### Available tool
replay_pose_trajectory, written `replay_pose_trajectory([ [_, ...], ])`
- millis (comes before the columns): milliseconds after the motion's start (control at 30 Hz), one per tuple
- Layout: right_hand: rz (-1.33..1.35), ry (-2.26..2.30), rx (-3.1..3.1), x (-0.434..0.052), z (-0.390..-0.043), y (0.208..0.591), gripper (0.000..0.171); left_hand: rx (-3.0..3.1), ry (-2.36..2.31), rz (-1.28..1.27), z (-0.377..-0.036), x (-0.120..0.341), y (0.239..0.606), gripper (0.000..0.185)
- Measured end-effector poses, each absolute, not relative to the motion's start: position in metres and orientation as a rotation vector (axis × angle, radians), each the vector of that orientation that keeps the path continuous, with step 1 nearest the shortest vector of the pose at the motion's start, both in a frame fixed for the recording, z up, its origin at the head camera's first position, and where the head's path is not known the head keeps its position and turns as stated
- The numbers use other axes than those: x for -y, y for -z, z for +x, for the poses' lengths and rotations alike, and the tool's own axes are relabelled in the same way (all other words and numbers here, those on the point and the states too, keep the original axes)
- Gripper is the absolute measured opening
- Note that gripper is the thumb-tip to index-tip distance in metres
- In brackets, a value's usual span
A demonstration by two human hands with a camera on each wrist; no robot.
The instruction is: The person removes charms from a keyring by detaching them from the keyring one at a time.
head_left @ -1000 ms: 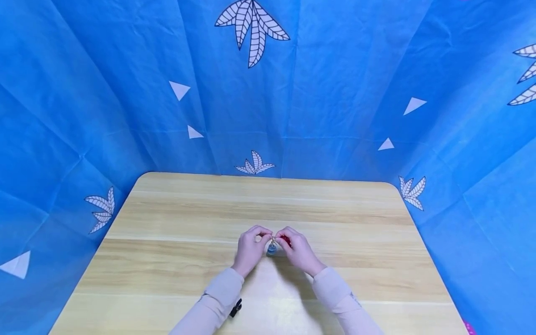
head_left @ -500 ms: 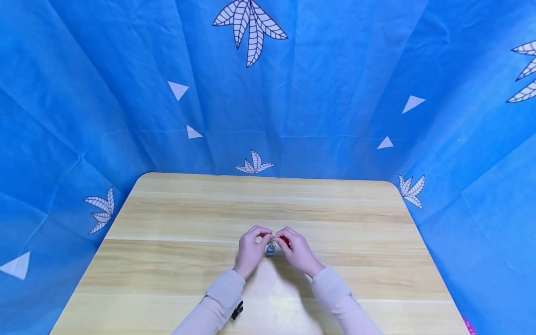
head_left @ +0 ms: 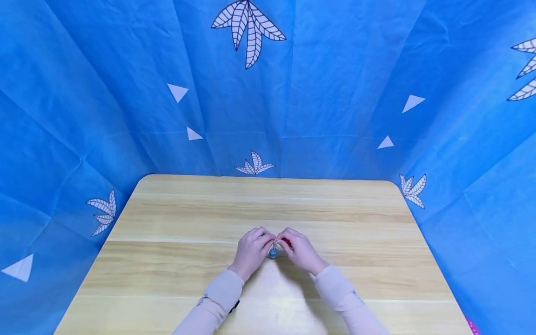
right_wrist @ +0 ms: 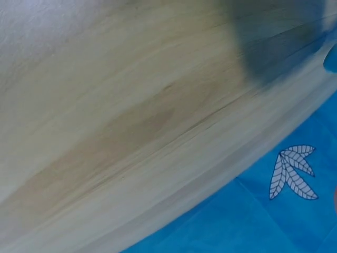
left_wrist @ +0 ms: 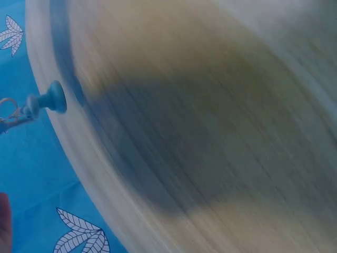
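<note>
Above the middle of the table my hands meet at a small keychain with a blue, pawn-shaped charm (head_left: 273,252). In the left wrist view the charm (left_wrist: 52,99) has a flared foot and a knob, and a metal ring (left_wrist: 8,107) is at its other end. My left hand (head_left: 251,250) pinches the keychain's top with thumb and fingertips. Facing it, my right hand (head_left: 300,250) has thumb and forefinger together at the ring end. A small red object (head_left: 287,243) shows inside its curled fingers, mostly hidden. The right wrist view catches only a blue edge of the charm (right_wrist: 331,59).
A wood-grain table (head_left: 176,209) lies under both hands. Blue cloth with leaf prints (head_left: 335,93) closes in its back and sides. A small black object (head_left: 235,306) peeks out beside my left forearm.
My left hand has shifted slightly right and its fingers have drawn closer over the keychain's top. The right hand stays nearly in place. The left forearm now covers more of the black object.
</note>
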State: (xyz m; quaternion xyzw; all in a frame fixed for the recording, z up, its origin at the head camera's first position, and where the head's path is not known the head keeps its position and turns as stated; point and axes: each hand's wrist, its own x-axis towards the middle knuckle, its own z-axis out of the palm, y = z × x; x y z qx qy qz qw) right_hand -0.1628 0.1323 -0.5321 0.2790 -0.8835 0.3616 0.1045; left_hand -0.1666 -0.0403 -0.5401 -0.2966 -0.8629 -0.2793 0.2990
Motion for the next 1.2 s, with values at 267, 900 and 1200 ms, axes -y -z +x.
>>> replay_pose_trajectory([
  [267, 0.698, -1.209, 2.666, -0.134, -0.162, 0.528, 0.006, 2.364, 0.917, -0.599, -0.163, 0.035, 0.544, 0.006],
  [900, 0.626, -1.323, 2.653, -0.130, -0.160, 0.529, 0.006, 2.343, 1.656, -0.190, -0.161, 0.026, 0.541, 0.004],
  [1200, 0.631, -1.321, 2.642, -0.129, -0.162, 0.530, 0.005, 2.357, 1.759, -0.137, -0.159, 0.026, 0.538, 0.010],
])
